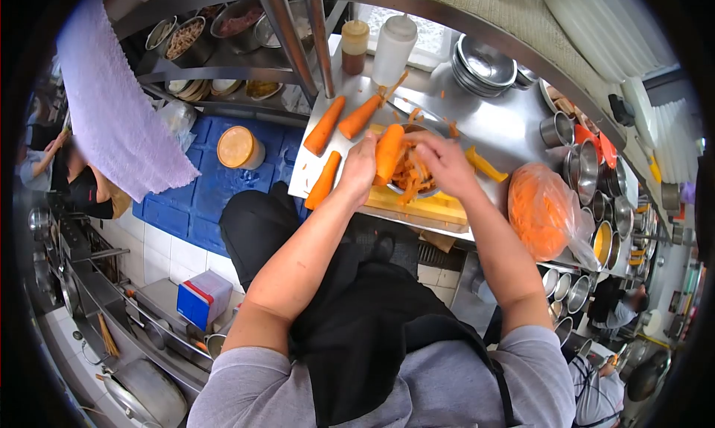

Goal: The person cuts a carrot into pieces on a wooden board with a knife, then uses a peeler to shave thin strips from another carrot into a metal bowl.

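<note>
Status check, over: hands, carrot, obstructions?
Left hand gripping carrot over peelings. Right hand alongside, grip unclear. Three loose carrots off to the left, seemingly not blocking.

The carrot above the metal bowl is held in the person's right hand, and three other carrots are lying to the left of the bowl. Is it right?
Not quite. The head view shows the carrot above the metal bowl held in the left hand, not the right. The three other carrots are lying to the left of the bowl, as you say.
</note>
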The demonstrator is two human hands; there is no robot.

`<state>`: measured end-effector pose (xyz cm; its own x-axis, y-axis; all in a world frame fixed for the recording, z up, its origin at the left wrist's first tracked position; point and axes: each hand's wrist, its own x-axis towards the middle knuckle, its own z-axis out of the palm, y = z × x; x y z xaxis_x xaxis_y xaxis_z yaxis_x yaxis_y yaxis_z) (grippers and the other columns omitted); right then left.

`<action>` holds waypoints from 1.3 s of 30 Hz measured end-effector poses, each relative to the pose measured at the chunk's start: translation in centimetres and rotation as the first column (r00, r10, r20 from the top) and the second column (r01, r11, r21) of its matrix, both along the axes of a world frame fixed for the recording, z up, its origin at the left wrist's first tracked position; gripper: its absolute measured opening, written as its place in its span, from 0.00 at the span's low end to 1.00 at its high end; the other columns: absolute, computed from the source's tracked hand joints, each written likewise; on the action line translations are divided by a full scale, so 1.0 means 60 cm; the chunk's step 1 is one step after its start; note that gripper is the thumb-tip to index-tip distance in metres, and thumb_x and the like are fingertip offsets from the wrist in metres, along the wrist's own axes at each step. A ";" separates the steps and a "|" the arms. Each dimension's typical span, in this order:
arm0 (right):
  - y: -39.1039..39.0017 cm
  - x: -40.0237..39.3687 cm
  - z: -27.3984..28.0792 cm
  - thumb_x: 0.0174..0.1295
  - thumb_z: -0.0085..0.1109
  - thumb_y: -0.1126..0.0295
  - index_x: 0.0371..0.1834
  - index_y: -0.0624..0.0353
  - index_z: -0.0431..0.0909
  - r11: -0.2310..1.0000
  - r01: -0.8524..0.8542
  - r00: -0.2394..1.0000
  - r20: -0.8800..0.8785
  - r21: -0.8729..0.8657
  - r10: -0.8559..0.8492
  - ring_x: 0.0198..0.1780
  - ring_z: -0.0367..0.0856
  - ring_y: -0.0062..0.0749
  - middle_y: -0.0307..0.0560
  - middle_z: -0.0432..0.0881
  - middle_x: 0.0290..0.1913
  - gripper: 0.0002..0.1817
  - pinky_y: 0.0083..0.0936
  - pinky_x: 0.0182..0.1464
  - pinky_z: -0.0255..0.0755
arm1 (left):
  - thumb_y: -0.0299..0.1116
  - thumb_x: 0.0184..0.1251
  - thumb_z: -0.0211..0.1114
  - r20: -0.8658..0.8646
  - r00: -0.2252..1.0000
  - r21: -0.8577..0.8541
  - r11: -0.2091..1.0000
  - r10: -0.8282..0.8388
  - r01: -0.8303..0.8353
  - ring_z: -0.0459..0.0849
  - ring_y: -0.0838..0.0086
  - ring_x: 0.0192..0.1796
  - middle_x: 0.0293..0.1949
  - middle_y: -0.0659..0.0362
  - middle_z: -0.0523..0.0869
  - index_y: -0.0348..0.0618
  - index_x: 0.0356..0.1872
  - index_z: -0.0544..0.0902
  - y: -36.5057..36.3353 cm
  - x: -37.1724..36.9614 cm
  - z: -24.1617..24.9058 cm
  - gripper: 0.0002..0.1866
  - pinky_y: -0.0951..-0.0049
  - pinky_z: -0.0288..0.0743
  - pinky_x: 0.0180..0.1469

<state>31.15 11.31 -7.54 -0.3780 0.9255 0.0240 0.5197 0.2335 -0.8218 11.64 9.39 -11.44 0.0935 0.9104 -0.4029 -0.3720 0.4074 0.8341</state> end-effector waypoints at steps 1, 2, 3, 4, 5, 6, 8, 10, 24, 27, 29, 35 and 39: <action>-0.011 -0.006 0.000 0.75 0.52 0.57 0.61 0.48 0.83 0.992 -0.123 0.979 -0.164 0.011 0.123 0.38 0.83 0.42 0.50 0.87 0.38 0.18 0.42 0.52 0.67 | 0.53 0.87 0.40 0.001 1.000 0.002 1.000 0.000 0.000 0.84 0.66 0.56 0.57 0.49 0.82 0.33 0.65 0.73 0.001 0.000 -0.001 0.30 0.65 0.79 0.59; -0.019 -0.006 0.000 0.75 0.52 0.57 0.61 0.48 0.83 0.992 -0.123 0.979 -0.163 0.013 0.123 0.38 0.83 0.42 0.50 0.87 0.38 0.18 0.42 0.52 0.67 | 0.53 0.87 0.40 -0.004 1.000 -0.024 1.000 0.009 -0.009 0.84 0.66 0.56 0.57 0.49 0.82 0.33 0.65 0.73 0.001 0.000 -0.002 0.30 0.65 0.79 0.58; -0.026 -0.005 -0.001 0.75 0.52 0.58 0.64 0.49 0.81 0.973 -0.208 0.977 -0.025 0.098 0.212 0.37 0.82 0.43 0.51 0.86 0.39 0.20 0.40 0.52 0.67 | 0.53 0.87 0.39 -0.009 1.000 -0.051 0.999 0.018 -0.018 0.84 0.66 0.55 0.57 0.49 0.82 0.33 0.65 0.73 0.001 -0.001 -0.003 0.31 0.65 0.80 0.57; -0.031 -0.004 -0.003 0.75 0.52 0.58 0.67 0.50 0.80 0.938 -0.302 0.951 0.120 0.170 0.284 0.36 0.81 0.43 0.52 0.85 0.40 0.21 0.38 0.52 0.68 | 0.53 0.87 0.39 -0.009 1.000 -0.052 0.998 0.018 -0.019 0.84 0.66 0.55 0.57 0.49 0.82 0.33 0.65 0.73 0.002 -0.002 -0.009 0.31 0.65 0.80 0.57; -0.034 -0.003 -0.006 0.75 0.51 0.58 0.59 0.48 0.83 0.949 -0.256 0.963 0.138 0.186 0.233 0.42 0.83 0.38 0.47 0.86 0.35 0.17 0.36 0.53 0.63 | 0.53 0.87 0.40 0.000 1.000 -0.028 0.999 0.015 -0.015 0.84 0.66 0.55 0.56 0.49 0.82 0.33 0.65 0.73 0.003 -0.003 -0.017 0.31 0.64 0.80 0.57; -0.031 0.009 -0.012 0.75 0.51 0.58 0.59 0.48 0.83 0.949 -0.257 0.962 0.139 0.185 0.234 0.42 0.83 0.38 0.47 0.86 0.35 0.17 0.36 0.53 0.63 | 0.53 0.87 0.40 0.009 1.000 -0.005 1.000 0.012 -0.012 0.84 0.66 0.55 0.56 0.49 0.82 0.33 0.65 0.73 0.003 -0.004 -0.023 0.31 0.64 0.81 0.56; -0.020 0.040 -0.024 0.75 0.52 0.58 0.52 0.50 0.85 0.963 -0.061 0.882 0.465 0.264 -0.072 0.41 0.82 0.40 0.46 0.85 0.33 0.15 0.37 0.53 0.63 | 0.53 0.87 0.40 -0.016 1.000 -0.016 1.000 0.020 -0.020 0.84 0.66 0.56 0.57 0.48 0.82 0.33 0.66 0.73 0.003 -0.009 -0.023 0.31 0.63 0.80 0.57; -0.020 0.046 -0.012 0.75 0.52 0.58 0.48 0.51 0.85 0.962 0.029 0.911 0.388 0.272 -0.138 0.40 0.82 0.41 0.45 0.85 0.33 0.14 0.38 0.53 0.64 | 0.53 0.87 0.39 -0.041 0.999 -0.029 0.999 0.020 -0.021 0.84 0.66 0.57 0.58 0.48 0.82 0.33 0.67 0.73 0.000 -0.011 -0.022 0.31 0.63 0.80 0.57; -0.024 -0.048 -0.007 0.67 0.61 0.57 0.48 0.46 0.85 0.781 -0.233 0.873 0.478 0.579 -0.094 0.36 0.79 0.32 0.35 0.83 0.28 0.12 0.40 0.48 0.62 | 0.63 0.83 0.39 -0.284 0.958 0.038 0.998 -0.040 0.053 0.84 0.59 0.52 0.49 0.37 0.86 0.21 0.50 0.83 -0.012 0.020 -0.044 0.44 0.64 0.74 0.56; -0.016 -0.038 -0.009 0.67 0.62 0.57 0.47 0.47 0.86 0.754 -0.322 0.843 0.537 0.572 -0.048 0.36 0.80 0.31 0.35 0.83 0.28 0.12 0.41 0.48 0.62 | 0.63 0.83 0.40 -0.377 0.906 -0.055 0.981 -0.193 0.186 0.82 0.70 0.51 0.51 0.49 0.85 0.25 0.60 0.78 -0.010 0.010 -0.061 0.41 0.69 0.76 0.56; -0.001 -0.024 -0.008 0.67 0.62 0.57 0.45 0.47 0.87 0.697 -0.345 0.828 0.553 0.628 -0.089 0.37 0.80 0.31 0.35 0.83 0.28 0.11 0.41 0.47 0.62 | 0.63 0.83 0.41 -0.359 0.912 -0.026 0.979 -0.198 0.202 0.82 0.69 0.53 0.53 0.47 0.85 0.25 0.61 0.77 -0.009 0.005 -0.075 0.42 0.69 0.77 0.57; 0.043 0.046 0.047 0.67 0.62 0.58 0.44 0.47 0.88 0.688 -0.193 0.745 0.561 0.700 -0.361 0.38 0.81 0.32 0.36 0.84 0.28 0.10 0.44 0.50 0.64 | 0.62 0.82 0.44 -0.228 0.960 -0.074 0.986 -0.164 0.151 0.85 0.65 0.54 0.52 0.45 0.86 0.25 0.60 0.78 -0.012 -0.003 -0.022 0.40 0.67 0.77 0.57; 0.036 0.066 0.012 0.70 0.59 0.57 0.50 0.47 0.88 0.833 0.042 0.806 0.474 0.552 -0.355 0.34 0.82 0.38 0.41 0.85 0.30 0.13 0.47 0.49 0.68 | 0.61 0.83 0.42 -0.121 0.975 -0.159 0.973 -0.187 0.167 0.84 0.65 0.56 0.56 0.46 0.84 0.29 0.65 0.76 -0.010 0.003 0.004 0.38 0.64 0.80 0.56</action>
